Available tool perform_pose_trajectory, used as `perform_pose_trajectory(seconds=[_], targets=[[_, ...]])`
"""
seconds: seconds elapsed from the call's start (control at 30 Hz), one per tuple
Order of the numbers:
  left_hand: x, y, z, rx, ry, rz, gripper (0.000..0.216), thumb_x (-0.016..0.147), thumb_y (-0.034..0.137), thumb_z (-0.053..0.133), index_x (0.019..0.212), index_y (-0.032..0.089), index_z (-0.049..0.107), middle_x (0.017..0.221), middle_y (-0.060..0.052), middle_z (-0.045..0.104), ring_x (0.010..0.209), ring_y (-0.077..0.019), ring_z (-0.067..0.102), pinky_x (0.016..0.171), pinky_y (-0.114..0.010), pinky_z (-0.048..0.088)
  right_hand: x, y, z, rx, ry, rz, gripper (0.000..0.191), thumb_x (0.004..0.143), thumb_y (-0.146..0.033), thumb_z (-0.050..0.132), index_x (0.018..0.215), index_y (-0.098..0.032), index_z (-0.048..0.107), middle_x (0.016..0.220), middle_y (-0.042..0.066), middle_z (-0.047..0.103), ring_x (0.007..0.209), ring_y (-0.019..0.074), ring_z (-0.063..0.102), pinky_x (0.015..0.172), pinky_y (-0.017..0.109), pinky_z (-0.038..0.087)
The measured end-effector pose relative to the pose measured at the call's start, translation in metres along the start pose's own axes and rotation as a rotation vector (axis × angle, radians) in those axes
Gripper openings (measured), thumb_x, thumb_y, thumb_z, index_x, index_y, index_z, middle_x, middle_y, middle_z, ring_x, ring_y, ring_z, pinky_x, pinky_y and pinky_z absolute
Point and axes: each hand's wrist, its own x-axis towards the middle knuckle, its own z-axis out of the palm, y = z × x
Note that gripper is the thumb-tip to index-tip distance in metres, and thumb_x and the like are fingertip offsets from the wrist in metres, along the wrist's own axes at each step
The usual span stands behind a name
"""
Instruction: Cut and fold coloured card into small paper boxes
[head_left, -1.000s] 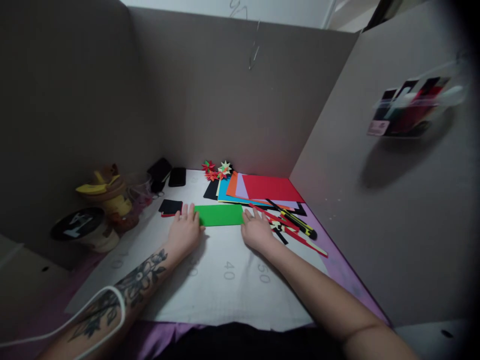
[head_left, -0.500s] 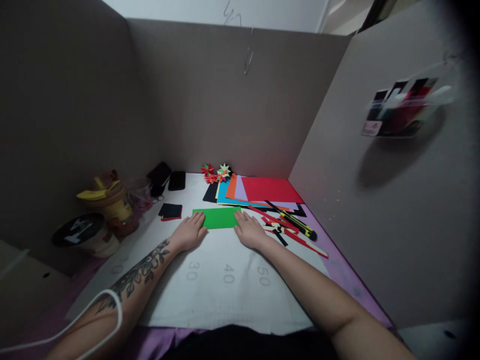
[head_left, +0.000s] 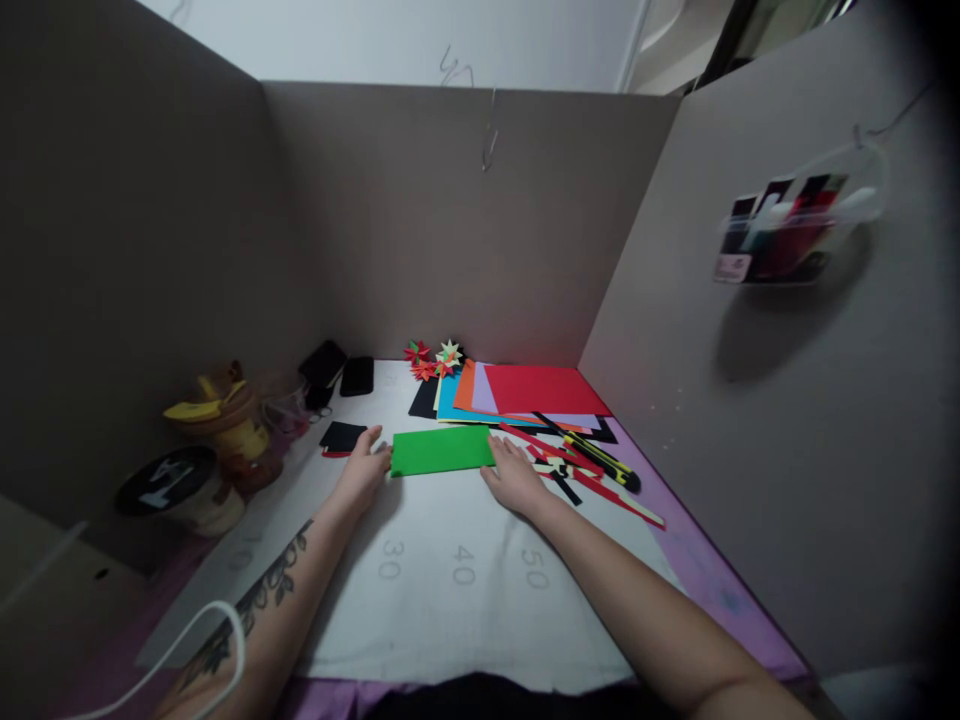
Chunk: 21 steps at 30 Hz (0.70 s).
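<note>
A folded strip of green paper (head_left: 441, 450) lies crosswise on the white mat. My left hand (head_left: 364, 472) is at its left end, turned partly on its side, fingers apart and the tips at or just beside the paper's edge. At the right end, my right hand (head_left: 516, 476) rests palm down with its fingers stretched out, the fingertips touching the paper's corner. Both hands look open. Just beyond my left hand sits a small stack of black and red paper squares (head_left: 343, 437).
Coloured sheets (head_left: 540, 390) lie at the back beside folded paper stars (head_left: 448, 354). On the right, a yellow-black utility knife (head_left: 600, 458) lies among paper scraps (head_left: 574, 487). Tubs and a yellow container (head_left: 240, 430) stand left. Grey panels (head_left: 465, 220) enclose the table.
My left hand has come off the top of the green paper to its left edge and turned on its side. My right hand has shifted slightly toward the right end. The view has tilted up.
</note>
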Motion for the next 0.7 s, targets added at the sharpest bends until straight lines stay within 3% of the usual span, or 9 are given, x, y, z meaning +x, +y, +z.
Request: perform_pose_trajectory(seconds=[0.07,0.17,0.27,0.5,0.57,0.7], targets=[[0.001,0.003,-0.002,-0.18,0.063,-0.109,0.054,0.074,0.012,0.059,0.125,0.021,0.044,0.137,-0.016,0.043,0.107,-0.0209,0.061,0.074,-0.028,0.054,0.001,0.0,0.001,0.002,-0.005,0.007,0.067,0.089,-0.036,0.04,0.146,-0.004,0.027,0.15,0.017,0.032,0.141,0.0294,0.022,0.113,0.043,0.017],[0.003,0.006,-0.006,-0.38,0.078,-0.215,0.056,0.067,0.007,0.065,0.119,0.02,0.047,0.122,-0.013,0.051,0.083,-0.0133,0.065,0.065,-0.025,0.053,0.001,0.001,0.002,0.017,0.003,0.001,0.066,0.089,-0.036,0.041,0.146,-0.005,0.028,0.15,0.015,0.033,0.141,0.0288,0.022,0.113,0.043,0.017],[0.003,0.005,-0.008,-0.393,0.043,-0.234,0.059,0.066,0.01,0.07,0.12,0.017,0.046,0.105,-0.009,0.057,0.065,-0.0081,0.06,0.055,-0.021,0.047,0.002,0.003,0.001,0.044,0.014,-0.009,0.065,0.088,-0.035,0.042,0.146,-0.008,0.028,0.149,0.014,0.035,0.14,0.028,0.023,0.113,0.043,0.017],[-0.007,0.002,-0.007,0.043,-0.177,-0.041,0.057,0.055,0.022,0.076,0.108,0.013,0.058,0.062,0.005,0.053,0.052,-0.0108,0.053,0.048,-0.021,0.038,0.002,0.007,-0.002,0.197,0.078,-0.005,0.073,0.08,-0.032,0.055,0.145,-0.011,0.029,0.144,0.016,0.043,0.133,0.0269,0.037,0.109,0.041,0.027],[-0.009,0.003,-0.008,0.103,-0.203,0.041,0.051,0.054,0.024,0.074,0.102,0.014,0.061,0.059,0.006,0.052,0.054,-0.0119,0.053,0.051,-0.022,0.04,0.003,0.009,-0.001,0.309,0.116,0.002,0.078,0.076,-0.029,0.058,0.146,-0.013,0.027,0.142,0.015,0.045,0.13,0.0257,0.041,0.107,0.039,0.032],[-0.01,0.005,-0.011,0.079,-0.268,0.122,0.04,0.055,0.029,0.071,0.092,0.015,0.063,0.073,0.0,0.063,0.066,-0.0156,0.059,0.058,-0.025,0.045,0.008,0.012,-0.002,0.611,0.159,0.043,0.088,0.075,-0.025,0.058,0.15,-0.021,0.013,0.139,0.012,0.049,0.126,0.0226,0.047,0.101,0.039,0.04]])
